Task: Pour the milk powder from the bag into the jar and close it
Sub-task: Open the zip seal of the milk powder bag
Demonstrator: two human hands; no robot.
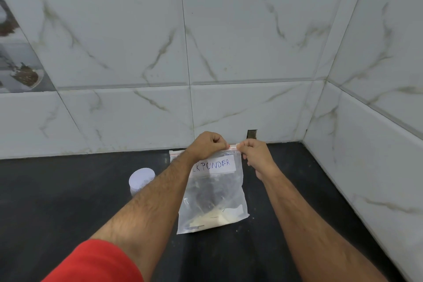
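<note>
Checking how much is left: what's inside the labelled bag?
A small heap of pale powder lies in the bottom of the clear bag. The left forearm covers its left edge, so anything there is hidden.

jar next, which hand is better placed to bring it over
Left. The jar stands just left of the left forearm, while the right hand is across the bag; both hands pinch its top strip now.
</note>
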